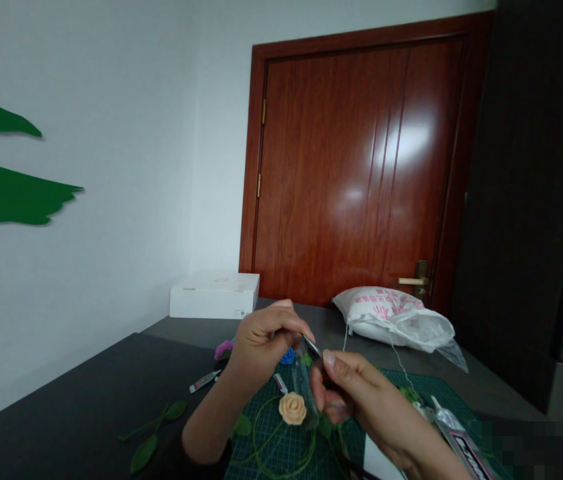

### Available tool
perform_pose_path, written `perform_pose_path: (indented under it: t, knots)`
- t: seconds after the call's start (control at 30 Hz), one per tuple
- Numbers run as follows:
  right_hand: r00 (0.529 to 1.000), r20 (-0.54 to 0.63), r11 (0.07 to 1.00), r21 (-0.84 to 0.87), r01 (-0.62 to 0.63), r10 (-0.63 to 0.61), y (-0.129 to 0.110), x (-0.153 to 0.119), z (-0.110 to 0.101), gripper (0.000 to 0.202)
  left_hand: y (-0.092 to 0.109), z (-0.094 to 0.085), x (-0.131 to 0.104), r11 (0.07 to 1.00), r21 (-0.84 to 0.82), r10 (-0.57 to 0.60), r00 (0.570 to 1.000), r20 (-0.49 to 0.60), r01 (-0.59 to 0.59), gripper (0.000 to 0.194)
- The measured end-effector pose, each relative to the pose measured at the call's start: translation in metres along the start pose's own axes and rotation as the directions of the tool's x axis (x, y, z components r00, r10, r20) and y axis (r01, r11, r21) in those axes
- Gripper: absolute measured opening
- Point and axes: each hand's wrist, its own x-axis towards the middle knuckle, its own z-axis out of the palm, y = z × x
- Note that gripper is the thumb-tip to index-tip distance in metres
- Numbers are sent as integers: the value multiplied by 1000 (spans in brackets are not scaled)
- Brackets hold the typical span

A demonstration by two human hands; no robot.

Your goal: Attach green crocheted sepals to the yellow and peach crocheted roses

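Observation:
My right hand (348, 387) is wrapped round a pointed metal tool (312, 347) with a bit of red at its grip; whether it is pliers or scissors I cannot make out. The tool's tip meets the pinched fingertips of my left hand (274, 333), and what they hold is too small to see. Below the hands, a cream rose (292, 408) lies on the green cutting mat (271, 460) beside a looped green stem (256, 440). A blue flower (288, 357) shows partly behind my left hand, and clear plastic (302, 383) lies next to it.
A purple flower (223, 350), a small tube (204, 381) and a leafy green stem (155, 433) lie on the dark table at left. A large glue tube (461, 433) is at right. Behind stand a white box (214, 298) and a white sack (381, 310).

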Motion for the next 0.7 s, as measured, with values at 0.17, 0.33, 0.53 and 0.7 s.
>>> perform_pose_path:
  t: [0.17, 0.33, 0.53, 0.7]
  knots:
    - [992, -121, 998, -56, 22, -28, -4, 0, 13, 59, 2, 3, -4, 997, 63, -28, 994, -103, 35, 24]
    - [966, -232, 980, -185, 72, -115, 3, 4, 12, 59, 2, 9, -8, 984, 116, -111, 979, -173, 132, 22]
    - [902, -344, 895, -436, 94, -262, 11, 4, 5, 57, 4, 18, -11, 962, 98, -233, 952, -200, 256, 16]
    - [841, -382, 763, -645, 55, -384, 12, 6, 3, 54, 6, 25, -11, 949, 95, -275, 938, -212, 300, 16]
